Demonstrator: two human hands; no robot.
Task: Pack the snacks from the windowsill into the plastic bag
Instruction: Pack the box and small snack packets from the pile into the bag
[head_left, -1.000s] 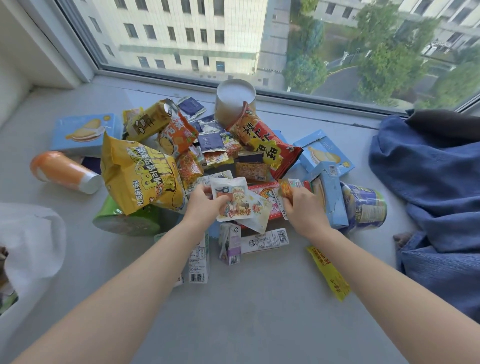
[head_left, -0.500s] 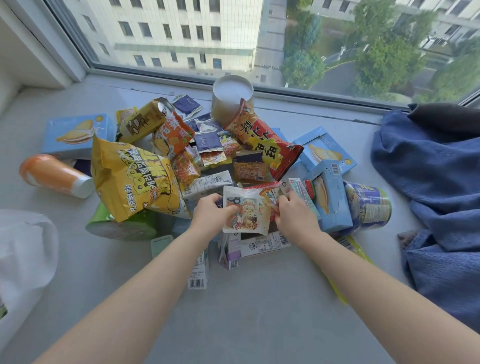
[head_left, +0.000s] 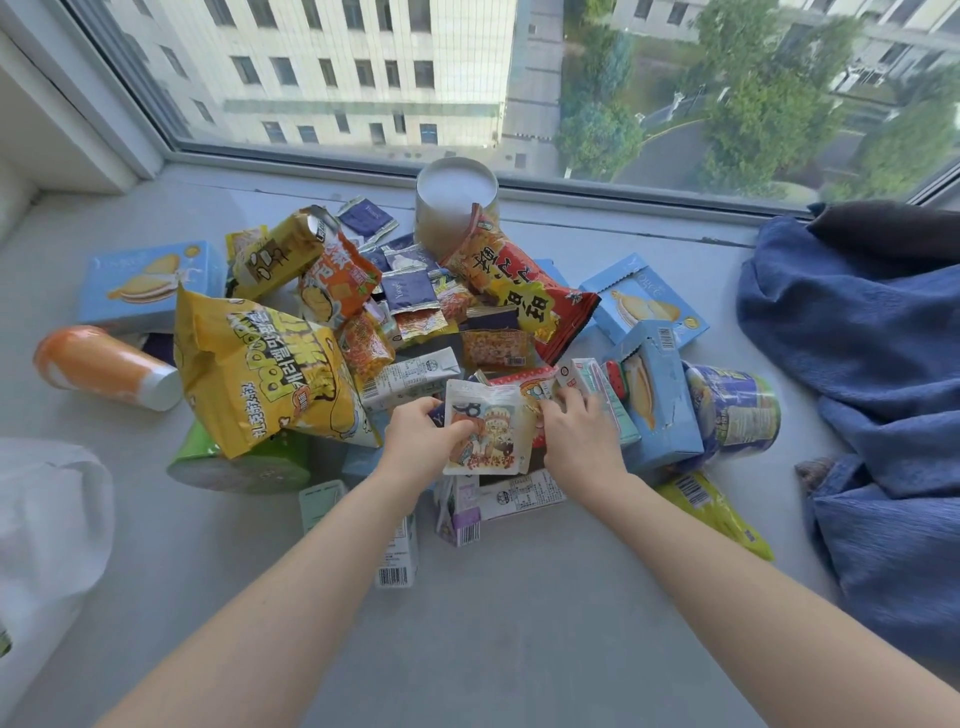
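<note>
Many snacks lie heaped on the windowsill (head_left: 493, 639), close to the glass. The plastic bag (head_left: 47, 519) sits slumped at far left, well apart from the heap. Judged early in the task: most of the heap is unpacked.

Left hand (head_left: 418, 441): the grip pinches the left edge of a small white cartoon pouch (head_left: 485, 428), thumb on its face, with the pouch raised over the cartons.

Right hand (head_left: 579, 441): fingers curl down onto the packets just beside the pouch. Cannot tell whether this grip has closed on anything.

Risks, as judged:
- The edge pinch is thin, so the slick pouch could slip on the carry leftward.
- The yellow popcorn bag (head_left: 254, 364) leans on a green tub (head_left: 239, 462), so tugging items from beneath may topple it.
- The bag mouth looks collapsed, so a one-handed drop could miss.
</note>
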